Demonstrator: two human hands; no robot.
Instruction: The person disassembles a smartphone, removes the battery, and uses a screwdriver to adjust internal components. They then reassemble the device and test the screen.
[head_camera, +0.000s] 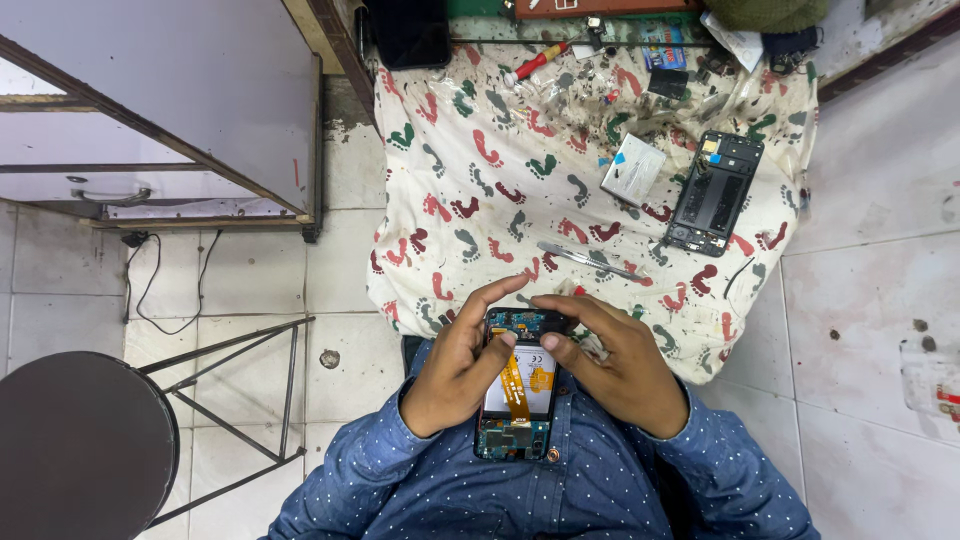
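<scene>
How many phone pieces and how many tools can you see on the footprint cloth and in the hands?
Opened phone, held by left hand and right hand: 1
Black phone frame: 1
Silver flat battery: 1
Tweezers: 1
Red-handled screwdriver: 1
Total: 5

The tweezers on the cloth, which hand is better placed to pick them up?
Probably the right hand. The tweezers lie on the footprint-patterned cloth just above and slightly to its side, while the left hand sits further off, gripping the opened phone along its left edge.
</scene>
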